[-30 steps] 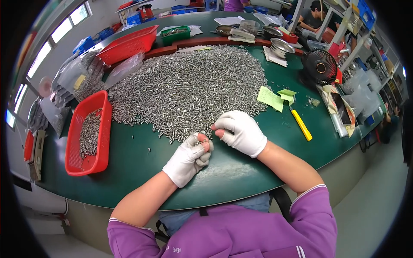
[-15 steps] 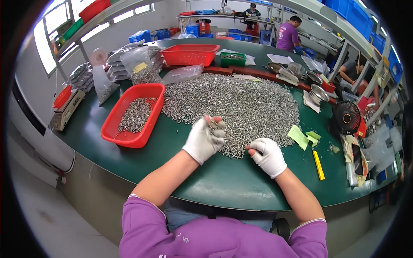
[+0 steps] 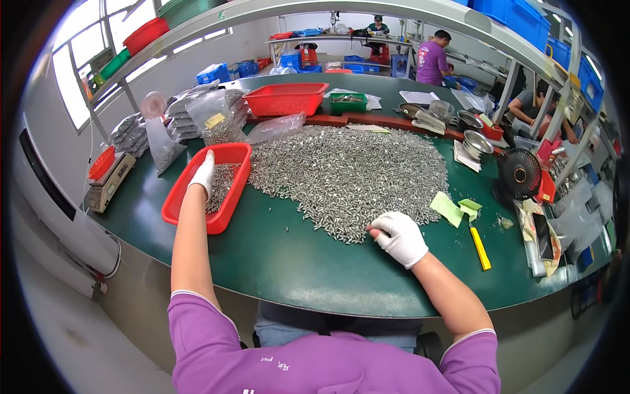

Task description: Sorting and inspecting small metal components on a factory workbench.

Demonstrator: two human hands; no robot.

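A broad heap of small silvery metal pieces [image 3: 354, 171], short and rod-like, lies across the green table [image 3: 315, 282]. Left of it stands a red plastic basket [image 3: 223, 222] with more such pieces [image 3: 224, 184] inside. My left hand [image 3: 204, 176], in a white glove with bare fingertips, is over the left part of this basket; its fingers are mostly hidden, so their grip does not show. By the near edge of the heap my gloved right hand [image 3: 400, 238] is curled, thumb and forefinger together. Anything pinched there is too small to make out.
Filled clear bags [image 3: 220, 125] and a scale [image 3: 113, 180] stand at the left. Behind the heap are another red basket [image 3: 285, 98] and a small green bin [image 3: 348, 102]. To the right lie a yellow-handled cutter [image 3: 480, 249], green paper [image 3: 446, 209] and a black fan [image 3: 519, 175].
My left hand has moved left from the front of the heap to the red basket. My right hand stays curled at the heap's edge. The whole view has shifted slightly.
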